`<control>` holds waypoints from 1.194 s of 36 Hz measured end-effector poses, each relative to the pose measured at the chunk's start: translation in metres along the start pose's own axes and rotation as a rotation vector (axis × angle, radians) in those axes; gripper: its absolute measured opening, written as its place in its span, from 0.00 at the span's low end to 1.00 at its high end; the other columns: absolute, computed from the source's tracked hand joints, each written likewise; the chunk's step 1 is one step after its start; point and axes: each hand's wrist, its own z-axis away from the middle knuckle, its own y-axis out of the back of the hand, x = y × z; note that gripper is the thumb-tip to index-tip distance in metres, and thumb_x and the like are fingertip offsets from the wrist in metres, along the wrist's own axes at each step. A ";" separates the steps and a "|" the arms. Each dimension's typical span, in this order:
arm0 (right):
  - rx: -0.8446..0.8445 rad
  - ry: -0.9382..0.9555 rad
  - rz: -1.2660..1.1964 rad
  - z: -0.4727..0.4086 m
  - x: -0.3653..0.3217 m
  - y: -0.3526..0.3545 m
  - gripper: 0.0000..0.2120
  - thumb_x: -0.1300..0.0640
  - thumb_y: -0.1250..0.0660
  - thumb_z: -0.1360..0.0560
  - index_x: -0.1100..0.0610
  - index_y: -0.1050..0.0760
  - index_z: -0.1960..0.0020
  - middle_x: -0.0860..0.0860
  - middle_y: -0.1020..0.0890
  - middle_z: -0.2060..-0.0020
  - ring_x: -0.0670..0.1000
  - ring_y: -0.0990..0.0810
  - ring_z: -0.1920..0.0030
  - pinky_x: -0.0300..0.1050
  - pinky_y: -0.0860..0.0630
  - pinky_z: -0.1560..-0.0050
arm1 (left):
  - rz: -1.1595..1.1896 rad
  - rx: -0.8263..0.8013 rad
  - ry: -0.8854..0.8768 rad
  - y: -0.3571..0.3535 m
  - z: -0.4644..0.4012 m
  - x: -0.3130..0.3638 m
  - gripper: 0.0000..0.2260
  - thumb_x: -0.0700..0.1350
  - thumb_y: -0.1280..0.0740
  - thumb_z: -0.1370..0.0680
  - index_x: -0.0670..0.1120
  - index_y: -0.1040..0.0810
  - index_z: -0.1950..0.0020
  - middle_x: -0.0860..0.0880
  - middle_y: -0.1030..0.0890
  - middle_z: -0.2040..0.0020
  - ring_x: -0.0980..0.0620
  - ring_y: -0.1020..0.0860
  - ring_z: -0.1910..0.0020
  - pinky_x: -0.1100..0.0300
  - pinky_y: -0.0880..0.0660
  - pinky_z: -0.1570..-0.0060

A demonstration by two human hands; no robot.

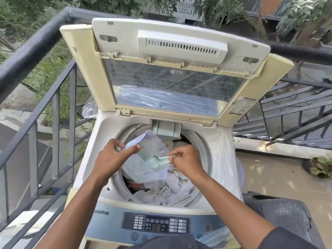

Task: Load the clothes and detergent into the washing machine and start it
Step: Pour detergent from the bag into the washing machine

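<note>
One black railing [36, 45] wraps the balcony behind and left of the washing machine [215, 159], with trees beyond it. The machine's lid [172, 72] stands raised, its clear panel facing the person. A dark textured seat [280, 212] sits just to the machine's right, and a potted plant [319, 166] rests on the tiled floor farther right. In the drum lie the clothes [172, 189], mostly pale fabric. A small open detergent drawer [166, 129] juts out at the back rim. Above the drum, tilted, is a clear plastic detergent container [149, 157]. The left hand [111, 159] grips its left edge, thumb across the top. The right hand [186, 161] pinches the handle of a pale green scoop [156, 160] lying inside the container. The control panel [156, 224] at the front shows digits.
</note>
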 end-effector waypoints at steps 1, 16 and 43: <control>0.009 -0.022 -0.050 0.000 0.001 0.003 0.10 0.63 0.23 0.27 0.49 0.15 0.62 0.47 0.15 0.71 0.46 0.15 0.70 0.41 0.20 0.70 | 0.015 0.009 0.009 0.000 -0.001 -0.001 0.32 0.76 0.22 0.43 0.55 0.23 0.52 0.47 0.15 0.51 0.46 0.17 0.50 0.39 0.18 0.47; 0.132 -0.076 -0.546 -0.023 -0.025 0.033 0.04 0.70 0.26 0.26 0.65 0.15 0.53 0.59 0.15 0.66 0.49 0.20 0.71 0.39 0.23 0.70 | 0.164 0.031 0.088 -0.014 -0.014 -0.011 0.36 0.78 0.21 0.47 0.55 0.21 0.50 0.47 0.16 0.47 0.45 0.15 0.49 0.39 0.14 0.50; 0.399 0.117 -0.158 -0.060 -0.031 0.007 0.09 0.63 0.27 0.26 0.49 0.14 0.58 0.45 0.15 0.70 0.45 0.15 0.70 0.40 0.18 0.65 | 0.182 0.056 0.094 -0.012 -0.006 -0.021 0.34 0.75 0.21 0.40 0.57 0.23 0.44 0.50 0.18 0.40 0.49 0.17 0.44 0.41 0.16 0.45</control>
